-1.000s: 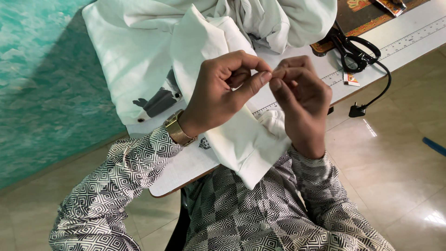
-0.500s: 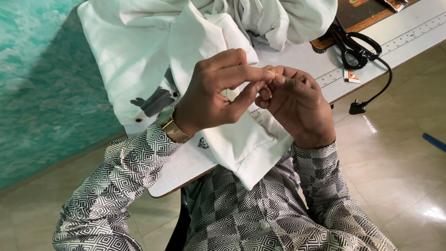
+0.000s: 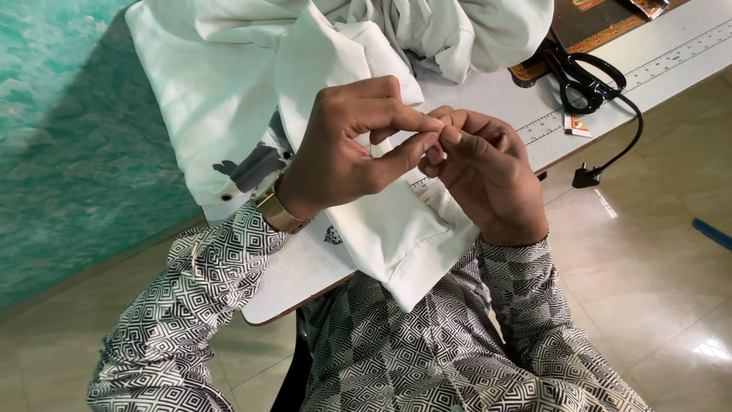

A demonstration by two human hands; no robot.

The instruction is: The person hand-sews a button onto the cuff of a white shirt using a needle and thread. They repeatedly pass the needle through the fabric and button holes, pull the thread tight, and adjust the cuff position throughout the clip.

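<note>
White garment (image 3: 229, 84), heaped on the counter (image 3: 305, 267) with one fold hanging over its near edge, lay unworked while I logged left hand (image 3: 347, 149) and right hand (image 3: 484, 172) pinched fingertip-to-fingertip above it, the item gripped too small to identify.

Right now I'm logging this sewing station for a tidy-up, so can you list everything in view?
white garment: one, white, heaped on the table, one part hanging over the near edge
table: one, white top with a ruler strip along its edge
scissors: one pair, black, on the table at upper right
power plug: one, black, dangling on its cord below the table edge
floor: glossy beige tiles
wall: teal
wristwatch: one, gold, left wrist
left hand: fingertips pinched, above the garment
right hand: fingertips meeting the left's
</note>
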